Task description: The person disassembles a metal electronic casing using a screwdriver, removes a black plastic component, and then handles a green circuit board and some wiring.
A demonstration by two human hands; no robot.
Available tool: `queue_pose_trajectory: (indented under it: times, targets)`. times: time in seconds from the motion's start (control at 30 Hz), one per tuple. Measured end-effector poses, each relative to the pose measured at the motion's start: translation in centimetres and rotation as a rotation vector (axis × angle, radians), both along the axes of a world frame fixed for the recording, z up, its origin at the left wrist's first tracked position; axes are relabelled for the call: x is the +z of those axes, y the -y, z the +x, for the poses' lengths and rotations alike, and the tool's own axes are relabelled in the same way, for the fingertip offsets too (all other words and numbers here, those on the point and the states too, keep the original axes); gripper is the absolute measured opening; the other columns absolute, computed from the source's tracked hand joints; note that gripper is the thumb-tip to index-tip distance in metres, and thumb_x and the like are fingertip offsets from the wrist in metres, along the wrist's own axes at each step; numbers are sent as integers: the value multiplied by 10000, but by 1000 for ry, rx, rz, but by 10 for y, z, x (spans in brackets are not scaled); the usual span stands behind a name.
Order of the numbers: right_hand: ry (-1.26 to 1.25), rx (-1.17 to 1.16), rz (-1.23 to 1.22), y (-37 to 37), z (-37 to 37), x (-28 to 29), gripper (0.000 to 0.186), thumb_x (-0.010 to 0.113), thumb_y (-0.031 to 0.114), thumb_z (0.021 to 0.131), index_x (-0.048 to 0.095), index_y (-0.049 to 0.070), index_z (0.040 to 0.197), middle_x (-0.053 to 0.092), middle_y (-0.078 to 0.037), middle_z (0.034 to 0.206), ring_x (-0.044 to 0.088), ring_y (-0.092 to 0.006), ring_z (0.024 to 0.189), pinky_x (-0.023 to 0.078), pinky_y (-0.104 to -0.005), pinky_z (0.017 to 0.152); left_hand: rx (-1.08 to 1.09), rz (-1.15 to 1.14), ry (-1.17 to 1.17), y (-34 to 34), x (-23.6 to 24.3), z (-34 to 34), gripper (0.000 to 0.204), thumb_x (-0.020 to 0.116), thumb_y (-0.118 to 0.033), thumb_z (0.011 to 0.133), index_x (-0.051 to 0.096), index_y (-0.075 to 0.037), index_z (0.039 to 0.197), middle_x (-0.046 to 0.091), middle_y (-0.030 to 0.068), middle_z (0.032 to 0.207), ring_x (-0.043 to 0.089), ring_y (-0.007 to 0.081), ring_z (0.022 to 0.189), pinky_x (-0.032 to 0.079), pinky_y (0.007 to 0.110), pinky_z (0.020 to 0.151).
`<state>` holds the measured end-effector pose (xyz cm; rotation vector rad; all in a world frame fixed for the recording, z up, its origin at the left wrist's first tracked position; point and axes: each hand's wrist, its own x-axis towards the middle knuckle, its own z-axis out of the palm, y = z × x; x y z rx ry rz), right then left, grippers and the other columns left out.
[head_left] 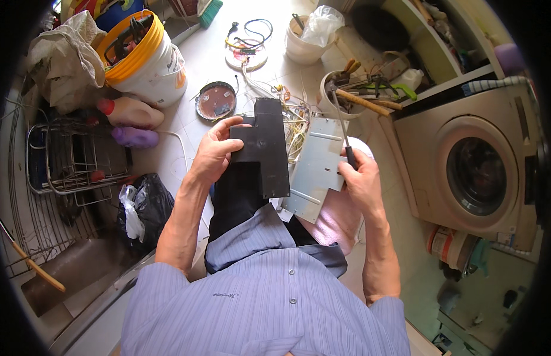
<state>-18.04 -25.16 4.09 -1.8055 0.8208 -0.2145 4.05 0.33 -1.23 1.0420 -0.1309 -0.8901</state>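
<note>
My left hand [215,149] is closed on a flat black panel [265,145] with a stepped outline, its thumb on the top face and the fingers at the left edge. It is held over my lap. My right hand [363,178] is closed round the black handle of a screwdriver [345,132], whose long thin shaft points away from me. Beside the panel, a grey metal plate [318,163] with slots leans over my right thigh on a pink cloth [335,216]. The right thumb lies at the plate's edge; whether it grips the plate too, I cannot tell.
Loose wires [296,127] lie on the floor beyond the panel, near a round brown-faced part [216,101] and a cable coil [249,38]. A tool bucket [329,98] with a hammer stands ahead right. Buckets, bottles and a wire rack line the left; a washing machine [427,166] stands right.
</note>
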Motion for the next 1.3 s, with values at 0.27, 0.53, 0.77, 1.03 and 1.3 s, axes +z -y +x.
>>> queue_pose_trajectory:
  times: [0.27,0.53,0.77,1.03,1.3]
  targets:
    - [103,-66,48,18,-8,13,225,639,76,929,689,-28,1122,652,12,813,587,-45,686,469,-236,586,62,-62,-117,10,-13,-1,507,747,101,834,596,9,1309,714,127,1164,738,207,965,631,344,877]
    - [162,10,199,45,-2,8,250,662,73,944,674,-26,1174,655,7,796,557,-46,595,427,-218,501,144,67,-17,16,-19,2,504,773,52,822,619,4,1299,699,103,1140,717,178,918,618,306,828]
    - [164,-12,400,47,-5,1,295,697,68,928,652,-29,1203,655,4,796,559,-43,580,451,-207,503,133,263,10,5,-35,9,435,795,1,848,648,10,1257,706,79,1092,717,157,899,613,294,813]
    - [215,-19,480,54,-4,-7,358,698,31,910,607,-43,1248,659,-20,823,579,-60,595,472,-214,523,220,236,-19,5,-47,9,605,799,-18,866,506,74,1388,689,95,1091,712,164,910,606,300,840]
    - [201,-57,436,53,-5,-9,368,678,15,914,587,-49,1264,669,-46,845,599,-81,596,491,-217,522,6,401,-111,-30,-47,5,289,762,-254,963,739,-25,1137,744,-14,882,668,53,718,522,196,636]
